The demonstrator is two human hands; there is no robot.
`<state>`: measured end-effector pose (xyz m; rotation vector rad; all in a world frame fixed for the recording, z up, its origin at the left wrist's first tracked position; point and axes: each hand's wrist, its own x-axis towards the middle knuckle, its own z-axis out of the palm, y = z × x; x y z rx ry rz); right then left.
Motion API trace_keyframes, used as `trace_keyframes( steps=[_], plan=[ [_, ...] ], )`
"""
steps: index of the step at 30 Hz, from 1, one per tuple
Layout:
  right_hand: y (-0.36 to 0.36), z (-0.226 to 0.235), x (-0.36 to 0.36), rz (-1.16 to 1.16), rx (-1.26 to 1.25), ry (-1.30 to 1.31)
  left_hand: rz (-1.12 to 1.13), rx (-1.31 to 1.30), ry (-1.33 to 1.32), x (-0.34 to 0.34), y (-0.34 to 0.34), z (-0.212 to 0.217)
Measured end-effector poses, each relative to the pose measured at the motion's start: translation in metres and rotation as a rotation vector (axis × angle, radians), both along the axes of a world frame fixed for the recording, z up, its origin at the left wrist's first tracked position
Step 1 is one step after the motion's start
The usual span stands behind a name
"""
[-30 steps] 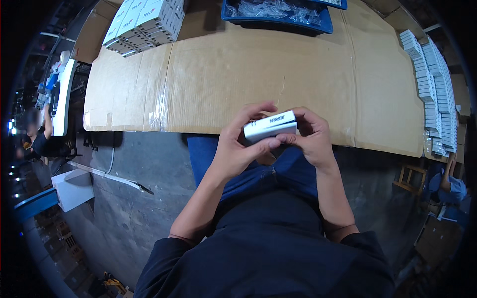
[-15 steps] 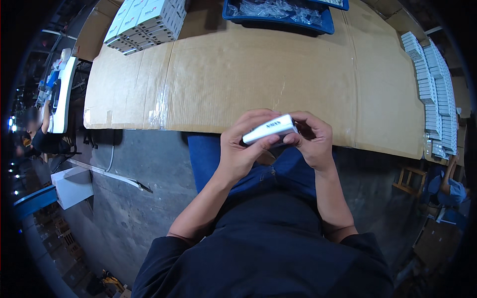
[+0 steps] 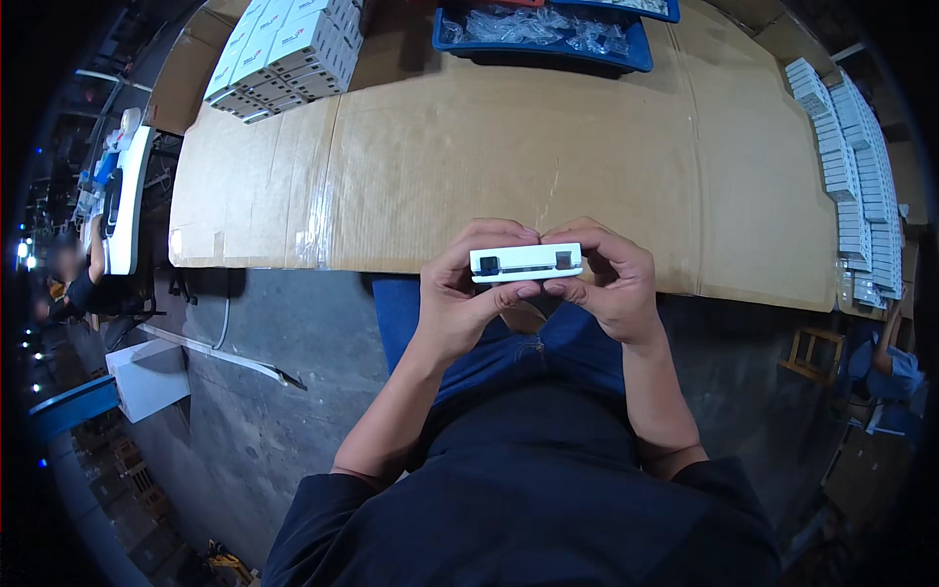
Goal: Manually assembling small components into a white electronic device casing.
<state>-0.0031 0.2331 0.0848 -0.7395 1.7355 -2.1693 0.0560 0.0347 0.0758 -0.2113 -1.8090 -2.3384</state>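
Observation:
I hold a small white rectangular box (image 3: 525, 262) level between both hands, just in front of the near edge of the cardboard-covered table (image 3: 509, 147). Its long narrow side faces me, with two dark squares on it. My left hand (image 3: 460, 293) grips its left end with fingers over the top and thumb below. My right hand (image 3: 604, 284) grips the right end the same way. Both hands hover over my lap.
A blue tray (image 3: 543, 34) of clear plastic bags sits at the far edge. Stacked white boxes (image 3: 289, 49) stand at the far left, and rows of white boxes (image 3: 851, 176) line the right side. Another person (image 3: 78, 279) sits far left; a wooden stool (image 3: 812, 354) is at right.
The box has turned from a tilted pose, right end up, to level, and its narrow side with dark squares now faces me. Both hands stayed on it.

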Motion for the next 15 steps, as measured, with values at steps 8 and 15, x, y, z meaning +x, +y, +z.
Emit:
trace_keyframes(
  steps=[8, 15],
  plan=[
    [0.001, -0.0006, -0.0019, -0.024, 0.076, 0.173, -0.04, 0.033, 0.028, -0.0008, -0.0002, -0.0049],
    [0.0005, 0.0016, -0.0011, -0.022, 0.082, 0.165, -0.055, 0.033, 0.019, 0.0001, -0.003, -0.0049]
  ],
)
